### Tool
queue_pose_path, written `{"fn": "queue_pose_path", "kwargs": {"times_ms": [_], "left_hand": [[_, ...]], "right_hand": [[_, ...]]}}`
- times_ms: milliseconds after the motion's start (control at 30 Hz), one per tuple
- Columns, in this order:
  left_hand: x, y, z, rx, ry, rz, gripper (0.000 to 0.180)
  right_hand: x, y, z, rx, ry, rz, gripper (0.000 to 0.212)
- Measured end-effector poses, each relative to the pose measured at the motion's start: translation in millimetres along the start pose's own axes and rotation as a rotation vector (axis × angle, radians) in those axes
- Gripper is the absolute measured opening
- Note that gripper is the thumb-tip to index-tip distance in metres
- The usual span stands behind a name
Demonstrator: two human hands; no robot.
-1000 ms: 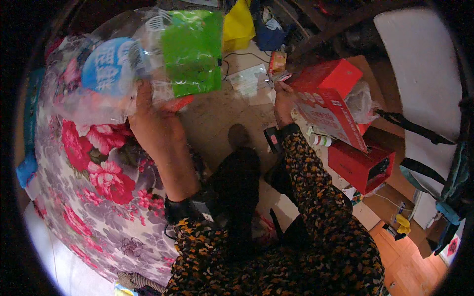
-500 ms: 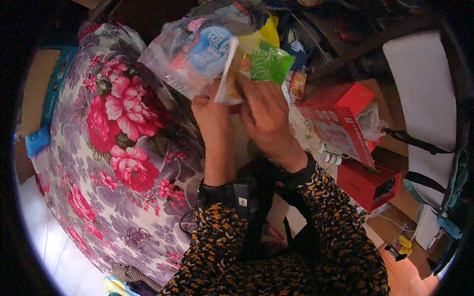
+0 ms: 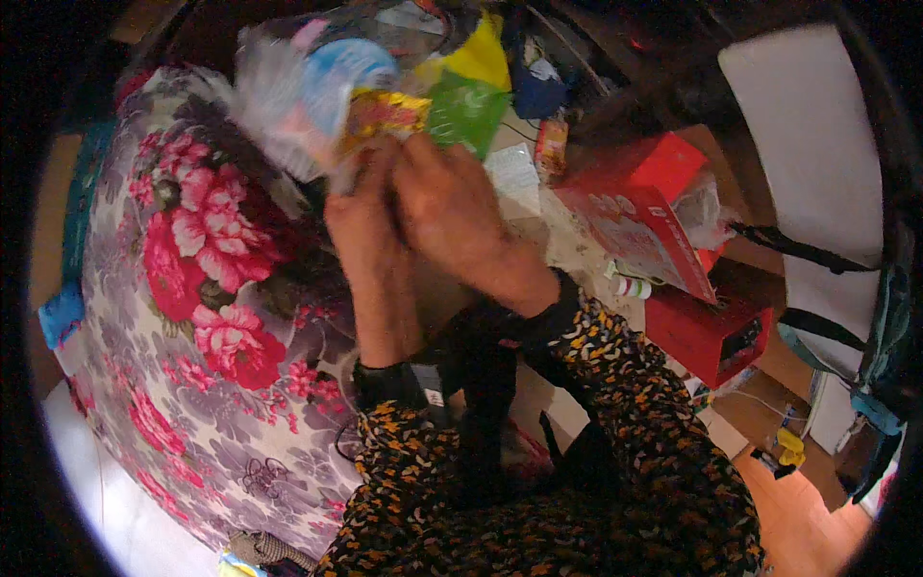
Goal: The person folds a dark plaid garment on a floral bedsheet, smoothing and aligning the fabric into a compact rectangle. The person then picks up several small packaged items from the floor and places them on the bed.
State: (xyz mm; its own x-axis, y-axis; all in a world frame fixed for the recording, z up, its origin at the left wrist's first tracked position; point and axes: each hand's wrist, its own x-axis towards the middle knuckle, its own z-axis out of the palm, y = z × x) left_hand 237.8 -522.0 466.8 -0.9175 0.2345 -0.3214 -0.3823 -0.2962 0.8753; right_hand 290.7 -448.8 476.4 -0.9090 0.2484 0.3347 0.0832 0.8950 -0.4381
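My left hand (image 3: pixel 363 197) and my right hand (image 3: pixel 444 204) are closed side by side, fingertips together. A small shiny gold-and-red packet (image 3: pixel 389 112) stands up from between their fingers. Motion blurs the fingers, so the exact grip of each hand is hard to make out. Just beyond lies a clear plastic bag (image 3: pixel 279 96) with a round blue printed patch (image 3: pixel 348 79), close to my left fingers. Past my right fingers is a green-and-yellow plastic packet (image 3: pixel 468 108).
A floral cloth (image 3: pixel 212 279) covers a large surface on the left. To the right are a red printed carton (image 3: pixel 625 226), a red box (image 3: pixel 711 332), a small white roll (image 3: pixel 632 288) and an orange packet (image 3: pixel 551 146). A white padded panel with straps (image 3: pixel 808 144) stands farther right.
Both hands have moved left and drawn closer together. The gold-and-red packet now shows directly above the fingers, while the clear bag appears farther left. A white printed sheet has come into fuller view.
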Motion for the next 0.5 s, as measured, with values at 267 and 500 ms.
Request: {"fn": "queue_pose_path", "kwargs": {"times_ms": [267, 500], "left_hand": [[8.6, 0.6, -16.2, -0.016, 0.252, 0.203, 0.022], [4.3, -7.5, -16.3, -0.133, 0.211, 0.100, 0.024]], "right_hand": [[-84.8, 123.2, 67.5, 0.484, 0.349, 0.414, 0.032], [-141.1, 342.2, 193.1, -0.137, 0.194, 0.703, 0.029]]}}
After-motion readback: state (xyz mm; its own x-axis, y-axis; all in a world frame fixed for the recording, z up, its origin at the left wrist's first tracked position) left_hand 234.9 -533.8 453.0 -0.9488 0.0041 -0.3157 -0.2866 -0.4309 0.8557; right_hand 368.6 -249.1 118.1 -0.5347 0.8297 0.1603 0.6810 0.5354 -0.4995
